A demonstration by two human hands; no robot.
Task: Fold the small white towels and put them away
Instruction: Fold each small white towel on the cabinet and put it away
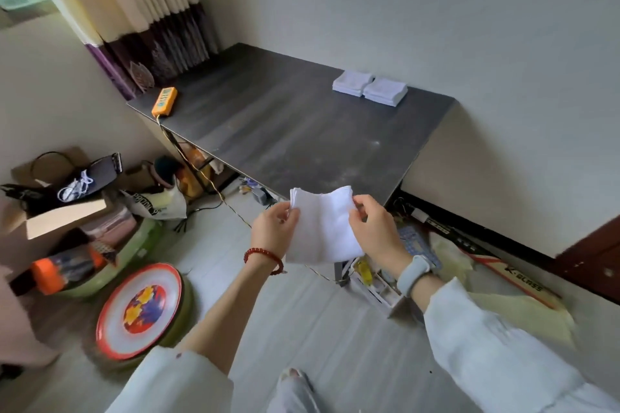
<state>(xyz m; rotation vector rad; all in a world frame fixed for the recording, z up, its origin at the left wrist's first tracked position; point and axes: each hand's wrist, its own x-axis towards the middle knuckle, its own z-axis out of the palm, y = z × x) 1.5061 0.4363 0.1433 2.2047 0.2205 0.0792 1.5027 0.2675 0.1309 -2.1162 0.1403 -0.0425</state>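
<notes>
- The left hand [273, 228] has its grip pinched on the upper left corner of a small white towel [322, 225], thumb in front of the cloth.
- The right hand [374, 228] grasps the towel's upper right edge in the same way, so the towel hangs in the air between the two grips, above the floor.
- Just beyond both grips lies the near edge of the dark table [302, 131].
- Well beyond the right grip, at the table's far corner, sit two stacks of folded white towels [369, 88], touching side by side.
- Far beyond the left grip, an orange power strip [164, 101] rests on the table's left end.
</notes>
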